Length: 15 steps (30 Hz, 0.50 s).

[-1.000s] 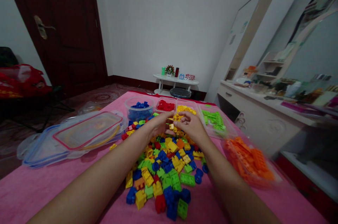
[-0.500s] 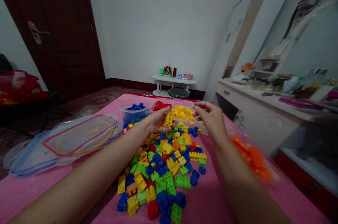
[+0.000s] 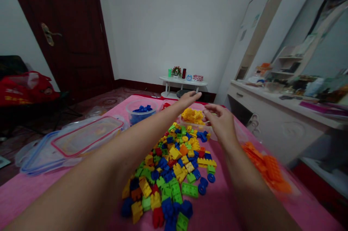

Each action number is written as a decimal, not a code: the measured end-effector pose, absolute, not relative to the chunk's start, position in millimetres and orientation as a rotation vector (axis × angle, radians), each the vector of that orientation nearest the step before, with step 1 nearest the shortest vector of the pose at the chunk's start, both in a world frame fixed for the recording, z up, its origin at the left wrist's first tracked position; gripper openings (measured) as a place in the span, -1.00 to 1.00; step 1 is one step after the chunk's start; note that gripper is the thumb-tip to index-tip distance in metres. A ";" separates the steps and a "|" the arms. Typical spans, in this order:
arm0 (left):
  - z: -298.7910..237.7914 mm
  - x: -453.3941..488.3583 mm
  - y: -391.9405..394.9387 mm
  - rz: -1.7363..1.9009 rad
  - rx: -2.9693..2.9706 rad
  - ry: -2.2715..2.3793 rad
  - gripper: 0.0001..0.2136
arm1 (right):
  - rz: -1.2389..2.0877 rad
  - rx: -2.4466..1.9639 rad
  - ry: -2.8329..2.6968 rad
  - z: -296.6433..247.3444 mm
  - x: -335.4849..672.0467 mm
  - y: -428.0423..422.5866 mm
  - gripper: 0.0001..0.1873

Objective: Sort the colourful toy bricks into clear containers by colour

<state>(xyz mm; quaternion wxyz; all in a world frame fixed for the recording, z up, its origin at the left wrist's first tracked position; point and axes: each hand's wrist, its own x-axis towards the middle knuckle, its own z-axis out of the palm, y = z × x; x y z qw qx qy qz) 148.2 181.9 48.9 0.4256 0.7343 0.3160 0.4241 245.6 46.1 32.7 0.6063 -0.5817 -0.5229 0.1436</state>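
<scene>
My left hand (image 3: 190, 97) reaches across the yellow bricks (image 3: 193, 115) in a clear container, its fingers stretched out and no brick visible in it. My right hand (image 3: 220, 116) hovers by that container's right side, fingers loosely curved and apart, with nothing seen in it. A mixed heap of toy building bricks (image 3: 174, 165) in yellow, green, blue and red spreads below and between my forearms. Red bricks (image 3: 166, 105) in another container are partly hidden behind my left forearm.
Blue bricks (image 3: 143, 109) lie in a round clear tub. Stacked container lids (image 3: 87, 136) sit at the left of the pink cloth (image 3: 214, 205). Orange bricks (image 3: 268, 167) fill a tray on the right. Beyond stand a low white table (image 3: 174, 80) and a dresser (image 3: 272, 111).
My left hand has moved forward and right over the yellow container, and the yellow bricks it held are no longer seen in it. My right hand stays near the container. The view has shifted slightly.
</scene>
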 end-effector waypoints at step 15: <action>-19.8 43.1 123.2 0.724 2.587 1.297 -0.70 | 0.046 -1.650 -2.123 -31.2 207.4 54.9 -0.58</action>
